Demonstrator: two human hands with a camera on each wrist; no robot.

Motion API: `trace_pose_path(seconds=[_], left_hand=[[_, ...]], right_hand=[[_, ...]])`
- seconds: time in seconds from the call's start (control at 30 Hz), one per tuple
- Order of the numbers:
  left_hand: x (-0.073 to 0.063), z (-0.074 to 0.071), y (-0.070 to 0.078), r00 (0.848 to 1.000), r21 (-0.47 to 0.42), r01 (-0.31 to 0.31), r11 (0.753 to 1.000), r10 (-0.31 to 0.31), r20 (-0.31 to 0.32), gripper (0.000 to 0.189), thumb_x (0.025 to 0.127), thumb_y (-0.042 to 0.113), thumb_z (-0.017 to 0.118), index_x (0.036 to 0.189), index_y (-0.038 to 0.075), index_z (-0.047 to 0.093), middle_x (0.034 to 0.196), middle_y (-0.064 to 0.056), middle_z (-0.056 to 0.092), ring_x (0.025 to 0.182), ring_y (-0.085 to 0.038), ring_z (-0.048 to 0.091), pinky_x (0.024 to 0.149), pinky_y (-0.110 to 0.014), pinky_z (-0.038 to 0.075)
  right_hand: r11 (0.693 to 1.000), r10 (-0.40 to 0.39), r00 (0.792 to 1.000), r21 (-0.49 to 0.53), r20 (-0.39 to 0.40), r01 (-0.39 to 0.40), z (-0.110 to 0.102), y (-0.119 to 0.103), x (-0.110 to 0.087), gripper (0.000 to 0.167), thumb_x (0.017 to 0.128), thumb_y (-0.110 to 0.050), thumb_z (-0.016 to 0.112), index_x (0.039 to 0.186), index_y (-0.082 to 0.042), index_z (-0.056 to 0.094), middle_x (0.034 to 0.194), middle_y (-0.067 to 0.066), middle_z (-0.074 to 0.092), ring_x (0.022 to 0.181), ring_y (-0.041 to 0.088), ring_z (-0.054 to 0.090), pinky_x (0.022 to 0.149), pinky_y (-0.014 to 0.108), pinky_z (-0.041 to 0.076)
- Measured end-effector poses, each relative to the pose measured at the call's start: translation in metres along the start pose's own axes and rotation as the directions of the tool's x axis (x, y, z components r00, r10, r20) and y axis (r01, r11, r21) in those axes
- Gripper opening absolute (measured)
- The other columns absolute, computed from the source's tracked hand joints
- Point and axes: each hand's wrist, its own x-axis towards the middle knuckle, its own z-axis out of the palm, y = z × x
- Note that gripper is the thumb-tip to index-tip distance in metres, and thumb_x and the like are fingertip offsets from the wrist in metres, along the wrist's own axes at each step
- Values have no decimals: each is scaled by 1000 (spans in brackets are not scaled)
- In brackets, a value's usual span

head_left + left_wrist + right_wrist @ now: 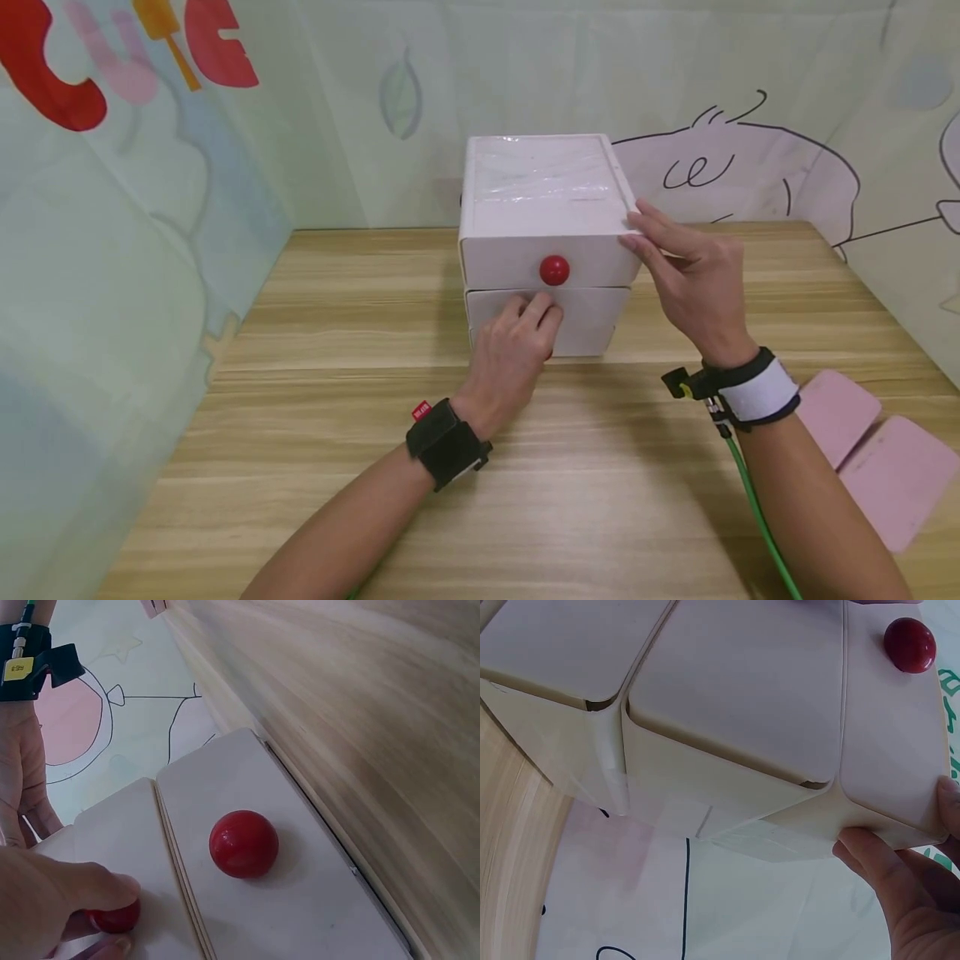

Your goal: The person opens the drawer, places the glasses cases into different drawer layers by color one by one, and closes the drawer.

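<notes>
A white cabinet of stacked drawers (543,187) stands on the table, its top covered with clear film. The top drawer has a round red knob (554,270). My left hand (517,346) is at the drawer front below it. In the left wrist view, its thumb and fingers pinch a partly hidden red knob (116,918), beside the lowest drawer's knob (244,844). My right hand (697,279) holds the cabinet's upper right front corner; in the right wrist view one fingertip (855,844) touches the side wall. I cannot tell how far any drawer is pulled out.
Two pink flat pieces (900,479) lie on the wooden table (360,333) at the right, partly behind the right forearm. A green cable (753,500) runs from the right wrist strap. A printed cloth backdrop (360,108) rises behind the table and at both sides.
</notes>
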Motion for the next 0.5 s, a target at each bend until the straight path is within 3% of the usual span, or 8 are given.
trace_pose_path(seconds=[0.5], left_hand=[[2,-5,-5,1000,-46,3,999,-2,7,20,90,1,72,109,7,72,105,-6,63,92,-20,63,70,-29,59]], right_hand=[[1000,21,1000,15,5,-21,0,0,-1,34,90,-11,76,123,-7,71,131,7,67,112,30,70,78,11,52]])
